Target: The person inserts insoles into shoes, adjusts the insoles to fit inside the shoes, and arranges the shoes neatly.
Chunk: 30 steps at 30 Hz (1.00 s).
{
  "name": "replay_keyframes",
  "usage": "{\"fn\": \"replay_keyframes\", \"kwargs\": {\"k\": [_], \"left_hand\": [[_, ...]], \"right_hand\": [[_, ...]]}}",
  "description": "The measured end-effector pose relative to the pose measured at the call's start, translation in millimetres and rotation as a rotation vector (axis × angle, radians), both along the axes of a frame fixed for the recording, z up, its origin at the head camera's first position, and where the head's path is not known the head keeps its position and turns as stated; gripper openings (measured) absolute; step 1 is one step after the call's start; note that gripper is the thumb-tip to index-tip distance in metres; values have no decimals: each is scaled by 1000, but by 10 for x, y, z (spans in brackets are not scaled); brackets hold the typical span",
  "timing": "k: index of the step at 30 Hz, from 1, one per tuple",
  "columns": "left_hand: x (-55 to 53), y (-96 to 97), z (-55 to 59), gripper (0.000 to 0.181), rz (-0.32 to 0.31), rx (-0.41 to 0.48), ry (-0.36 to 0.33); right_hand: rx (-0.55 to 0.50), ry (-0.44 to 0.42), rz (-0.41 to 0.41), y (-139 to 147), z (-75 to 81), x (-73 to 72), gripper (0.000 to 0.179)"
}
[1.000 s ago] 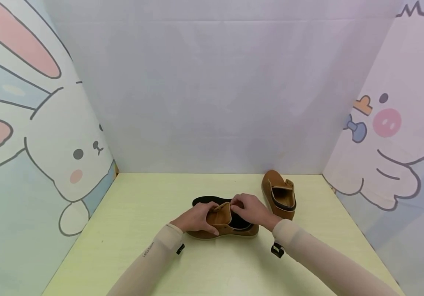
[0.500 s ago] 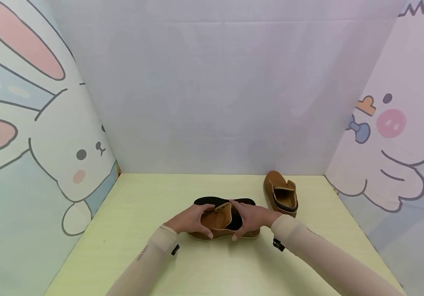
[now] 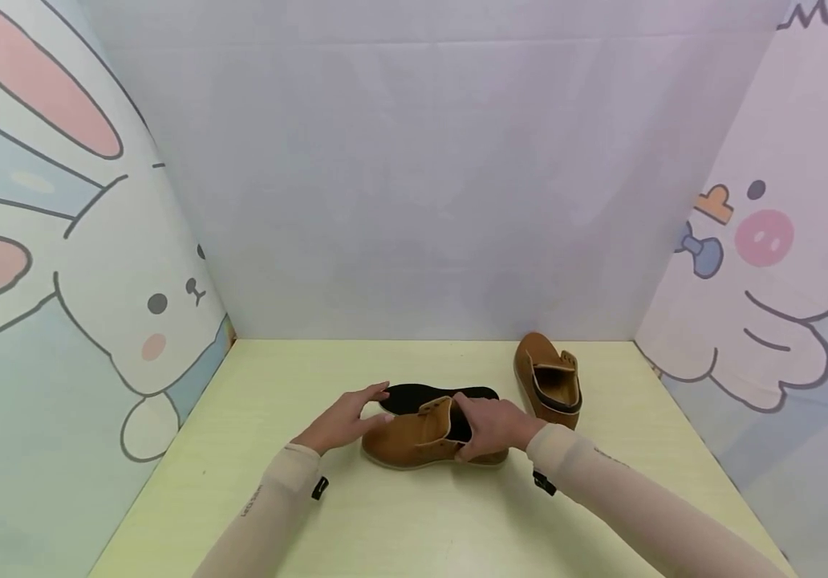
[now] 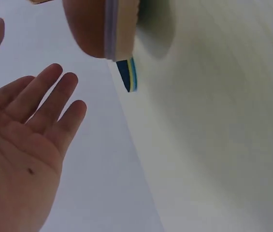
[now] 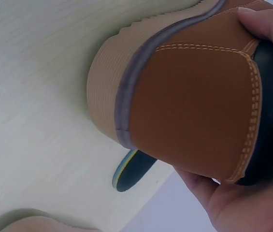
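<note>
Right hand (image 3: 489,425) fingers curled round the heel of the tan shoe (image 3: 414,441) mid-table; left hand (image 3: 342,417) spread, off it. Feels light; upper soft, sole stiff, so grip heel.

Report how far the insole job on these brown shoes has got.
Done: nothing finished that shows. In hand: the right hand grips the near shoe at its heel; the left hand hovers open beside its toe. Left: the black insole lies on the table behind it; the far shoe stands untouched.
</note>
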<state>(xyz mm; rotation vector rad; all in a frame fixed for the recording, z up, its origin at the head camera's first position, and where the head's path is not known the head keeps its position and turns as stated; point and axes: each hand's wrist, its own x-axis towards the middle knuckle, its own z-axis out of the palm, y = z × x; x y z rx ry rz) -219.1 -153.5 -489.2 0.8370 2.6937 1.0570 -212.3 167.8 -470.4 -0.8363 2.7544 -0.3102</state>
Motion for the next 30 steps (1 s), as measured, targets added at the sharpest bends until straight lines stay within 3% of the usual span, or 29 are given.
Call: {"fn": "replay_keyframes", "kwargs": {"k": [6, 11, 16, 19, 24, 30], "left_hand": [[-5, -44, -33, 57, 57, 12, 45], [13, -84, -17, 48, 81, 16, 112], [55, -111, -22, 43, 112, 21, 137], [65, -107, -44, 41, 130, 11, 151], [49, -83, -36, 40, 148, 6, 152], [3, -51, -7, 36, 142, -14, 163]], "right_hand": [[-59, 30, -12, 30, -45, 26, 70], [-103, 51, -40, 82, -42, 62, 74], [-145, 41, -79, 158, 22, 116, 79], [-151, 40, -117, 215, 115, 155, 80], [-170, 71, -205, 300, 402, 207, 72], [-192, 105, -322, 450, 736, 198, 85]]}}
